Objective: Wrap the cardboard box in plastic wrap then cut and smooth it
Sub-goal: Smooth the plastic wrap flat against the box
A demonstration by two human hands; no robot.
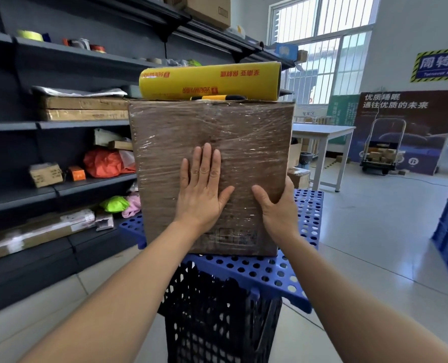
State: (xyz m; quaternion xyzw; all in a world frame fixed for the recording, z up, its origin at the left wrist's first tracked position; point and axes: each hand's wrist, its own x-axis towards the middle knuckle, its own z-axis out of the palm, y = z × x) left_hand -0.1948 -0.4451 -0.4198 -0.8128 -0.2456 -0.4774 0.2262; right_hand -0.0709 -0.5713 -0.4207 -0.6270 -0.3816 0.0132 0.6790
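Nearest: black crate (217,315) w/ blue perforated board (259,271) laid across its top. Cardboard box (217,127) stands upright on the board, front face already covered in clear film, wrinkled. L hand (202,189) lies flat on that face, fingers straight & together, holding nothing. R hand (278,205) grasps the box's right edge: thumb on the front, fingers round the side, out of sight. On top of box: yellow wrap roll (209,79) lying across, yellow-black cutter (217,97) just in front of it. Behind, left: dark shelves (60,124) w/ parcels. Right, further back: white table (322,132), window (320,48).
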